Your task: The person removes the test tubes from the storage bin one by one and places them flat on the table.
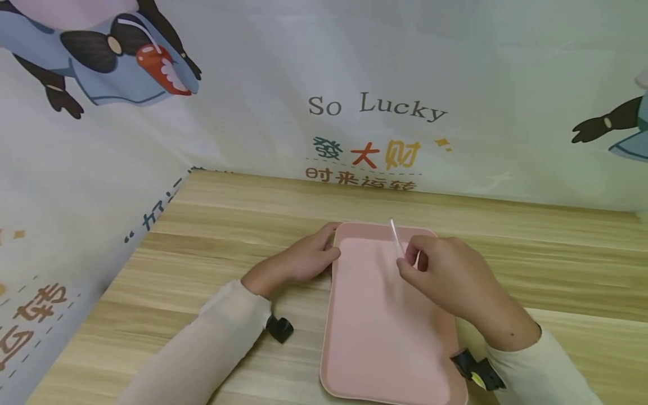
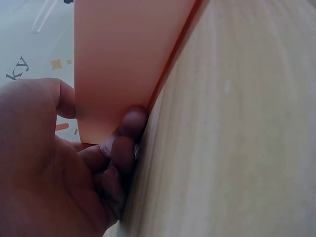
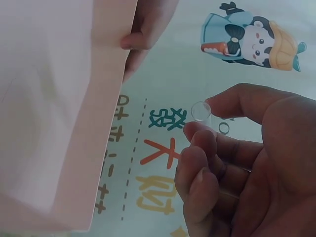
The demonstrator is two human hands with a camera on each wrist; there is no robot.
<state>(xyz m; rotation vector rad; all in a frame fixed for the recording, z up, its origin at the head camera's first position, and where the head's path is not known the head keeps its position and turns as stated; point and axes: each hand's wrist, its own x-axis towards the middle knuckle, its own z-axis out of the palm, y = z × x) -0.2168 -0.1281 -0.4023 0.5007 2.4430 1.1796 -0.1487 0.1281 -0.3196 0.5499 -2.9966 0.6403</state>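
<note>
A pink rectangular tray (image 1: 390, 315) with a raised rim lies on the wooden table in the head view. My left hand (image 1: 309, 256) grips its far left edge; the thumb sits at the rim, and in the left wrist view the curled fingers (image 2: 123, 153) press against the outer wall near the tabletop. Over the far part of the tray, my right hand (image 1: 450, 275) pinches a clear, slim test tube (image 1: 396, 236) between thumb and forefinger. The tube slants upward, away from me. In the right wrist view a round end of the test tube (image 3: 201, 111) shows between the fingertips.
Wood-grain table (image 1: 243, 208) surrounds the tray. A pale printed cloth (image 1: 253, 84) with lettering and cartoon figures stands as a wall behind the table and along its left side. Small black wrist devices (image 1: 279, 328) are strapped at both sleeves.
</note>
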